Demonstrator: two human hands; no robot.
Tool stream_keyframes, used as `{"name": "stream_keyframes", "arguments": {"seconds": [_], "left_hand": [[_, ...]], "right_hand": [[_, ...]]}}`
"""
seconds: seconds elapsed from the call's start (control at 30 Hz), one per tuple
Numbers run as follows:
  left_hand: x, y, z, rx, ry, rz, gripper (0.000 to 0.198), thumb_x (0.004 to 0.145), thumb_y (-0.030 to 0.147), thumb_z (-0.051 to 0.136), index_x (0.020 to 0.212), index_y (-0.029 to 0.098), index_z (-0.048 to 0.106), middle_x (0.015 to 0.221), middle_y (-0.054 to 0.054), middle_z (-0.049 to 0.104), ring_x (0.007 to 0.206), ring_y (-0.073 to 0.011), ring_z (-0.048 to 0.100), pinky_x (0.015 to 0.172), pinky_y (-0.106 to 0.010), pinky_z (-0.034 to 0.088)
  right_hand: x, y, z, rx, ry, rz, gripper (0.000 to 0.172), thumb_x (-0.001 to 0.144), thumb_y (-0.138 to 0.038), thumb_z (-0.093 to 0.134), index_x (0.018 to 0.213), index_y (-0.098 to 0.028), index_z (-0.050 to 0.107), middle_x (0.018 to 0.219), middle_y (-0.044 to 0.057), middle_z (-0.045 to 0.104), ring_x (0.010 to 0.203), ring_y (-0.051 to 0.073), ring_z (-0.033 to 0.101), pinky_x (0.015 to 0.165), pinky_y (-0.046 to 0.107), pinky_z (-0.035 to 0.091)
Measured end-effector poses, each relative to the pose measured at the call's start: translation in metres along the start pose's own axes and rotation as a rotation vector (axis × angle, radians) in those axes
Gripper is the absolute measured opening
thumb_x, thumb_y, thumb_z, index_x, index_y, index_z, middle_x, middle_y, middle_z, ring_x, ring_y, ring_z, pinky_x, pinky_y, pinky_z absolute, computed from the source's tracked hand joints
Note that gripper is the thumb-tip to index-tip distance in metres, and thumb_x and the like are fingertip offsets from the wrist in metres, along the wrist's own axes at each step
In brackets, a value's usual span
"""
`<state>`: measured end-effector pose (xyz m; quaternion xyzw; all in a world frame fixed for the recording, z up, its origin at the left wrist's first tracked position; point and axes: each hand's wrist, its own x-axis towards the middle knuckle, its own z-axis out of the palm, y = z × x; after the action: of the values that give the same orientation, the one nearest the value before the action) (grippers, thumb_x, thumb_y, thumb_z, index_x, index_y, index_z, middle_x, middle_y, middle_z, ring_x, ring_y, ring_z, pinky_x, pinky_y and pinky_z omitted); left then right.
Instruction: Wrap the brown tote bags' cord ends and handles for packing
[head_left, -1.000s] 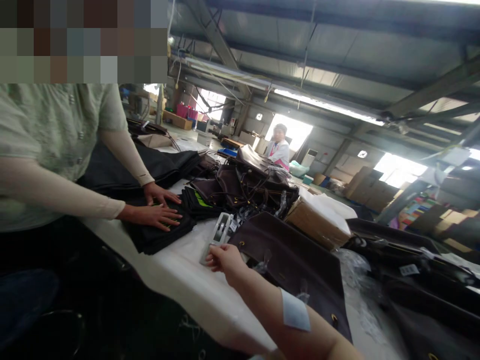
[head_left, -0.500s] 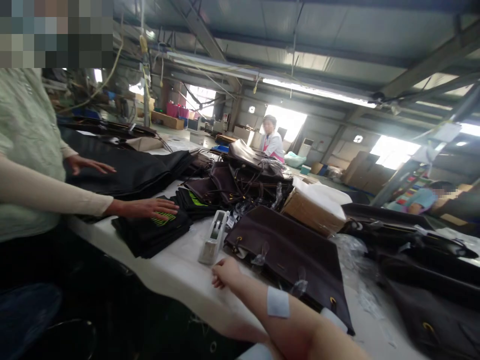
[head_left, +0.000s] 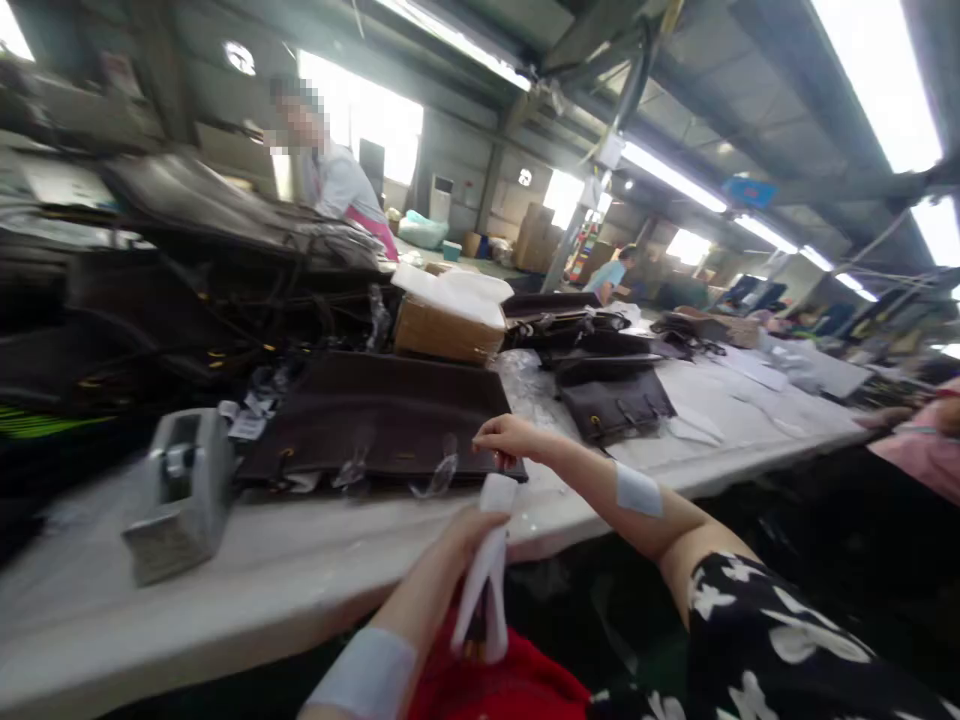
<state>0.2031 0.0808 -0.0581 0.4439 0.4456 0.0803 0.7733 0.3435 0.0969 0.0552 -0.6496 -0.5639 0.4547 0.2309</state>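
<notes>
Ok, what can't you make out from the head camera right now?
All in the head view:
Left hand: some fingers hidden by the white strip it holds.
Right hand: fingertips curled and blurred, so contact with the dark bag can't be told.
White tag: print too small and blurred.
Person in pink: cut off by the right edge.

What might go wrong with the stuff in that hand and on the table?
The narrow, folded white strip might slip, since only the left hand seems to grip it. The blocky grey tape dispenser might get knocked off, as it stands near the front edge of the long white table.
</notes>
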Motion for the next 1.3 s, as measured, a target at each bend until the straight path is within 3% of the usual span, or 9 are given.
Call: {"name": "stream_keyframes", "arguments": {"seconds": [0.03, 0.1, 0.27, 0.43, 0.73, 1.0, 1.17, 1.3], "left_hand": [[0.007, -0.010, 0.015, 0.008, -0.019, -0.023, 0.030, 0.088, 0.035, 0.057, 0.111, 0.015, 0.058, 0.107, -0.007, 0.062, 0.090, -0.0173, 0.062, 0.077, -0.036, 0.054], [0.018, -0.021, 0.028, 0.006, -0.016, -0.032, 0.026, 0.086, 0.032, 0.060, 0.103, 0.013, 0.061, 0.094, -0.006, 0.066, 0.080, -0.0169, 0.063, 0.071, -0.033, 0.054], [0.036, -0.027, 0.014, -0.056, 0.025, 0.000, 0.035, 0.068, 0.031, 0.077, 0.093, 0.010, 0.066, 0.071, -0.008, 0.069, 0.068, -0.0245, 0.066, 0.063, -0.033, 0.052], [0.041, -0.032, 0.016, -0.083, 0.038, 0.024, 0.042, 0.063, 0.033, 0.079, 0.095, 0.009, 0.066, 0.068, -0.008, 0.069, 0.058, -0.0234, 0.065, 0.058, -0.034, 0.053], [0.040, -0.033, 0.018, -0.095, 0.058, 0.063, 0.044, 0.060, 0.032, 0.080, 0.095, 0.008, 0.067, 0.067, -0.009, 0.069, 0.056, -0.0221, 0.064, 0.056, -0.033, 0.053], [0.036, -0.032, 0.019, -0.080, 0.075, 0.060, 0.042, 0.061, 0.030, 0.078, 0.095, 0.008, 0.066, 0.069, -0.010, 0.070, 0.058, -0.0230, 0.065, 0.056, -0.032, 0.052], [0.029, -0.030, 0.022, -0.094, 0.079, 0.082, 0.034, 0.065, 0.026, 0.075, 0.092, 0.009, 0.066, 0.066, -0.008, 0.069, 0.057, -0.0214, 0.064, 0.056, -0.031, 0.052], [0.025, -0.026, 0.023, -0.096, 0.077, 0.068, 0.034, 0.062, 0.026, 0.078, 0.091, 0.009, 0.067, 0.064, -0.007, 0.068, 0.057, -0.0211, 0.064, 0.057, -0.031, 0.052]], "right_hand": [[-0.007, 0.014, -0.011, -0.007, 0.005, 0.033, 0.018, 0.085, -0.030, 0.060, 0.082, -0.014, 0.066, 0.043, -0.004, 0.057, 0.034, 0.009, 0.052, 0.035, 0.015, 0.037], [-0.019, 0.038, -0.024, -0.006, -0.020, 0.076, 0.018, 0.086, -0.030, 0.059, 0.084, -0.013, 0.065, 0.044, -0.004, 0.058, 0.034, 0.008, 0.051, 0.035, 0.015, 0.038], [-0.038, 0.078, -0.023, 0.058, -0.162, 0.082, 0.023, 0.086, -0.034, 0.059, 0.087, -0.012, 0.065, 0.046, -0.003, 0.058, 0.033, 0.007, 0.049, 0.036, 0.015, 0.040], [-0.035, 0.096, -0.013, 0.100, -0.251, 0.171, 0.025, 0.084, -0.036, 0.061, 0.086, -0.011, 0.065, 0.045, -0.004, 0.057, 0.033, 0.007, 0.048, 0.035, 0.015, 0.038], [-0.026, 0.102, -0.014, 0.078, -0.273, 0.195, 0.027, 0.084, -0.038, 0.062, 0.079, -0.011, 0.066, 0.042, -0.004, 0.053, 0.033, 0.007, 0.046, 0.033, 0.016, 0.034], [-0.016, 0.074, -0.013, 0.200, -0.224, 0.066, 0.022, 0.084, -0.032, 0.060, 0.091, -0.011, 0.065, 0.044, -0.005, 0.054, 0.033, 0.005, 0.043, 0.034, 0.016, 0.033], [-0.008, 0.073, -0.004, 0.126, -0.333, 0.122, 0.022, 0.084, -0.031, 0.060, 0.087, -0.011, 0.066, 0.044, -0.005, 0.053, 0.033, 0.006, 0.044, 0.035, 0.016, 0.033], [-0.016, 0.087, -0.010, 0.040, -0.368, 0.192, 0.022, 0.082, -0.031, 0.061, 0.082, -0.010, 0.067, 0.042, -0.005, 0.052, 0.032, 0.006, 0.043, 0.034, 0.016, 0.032]]}}
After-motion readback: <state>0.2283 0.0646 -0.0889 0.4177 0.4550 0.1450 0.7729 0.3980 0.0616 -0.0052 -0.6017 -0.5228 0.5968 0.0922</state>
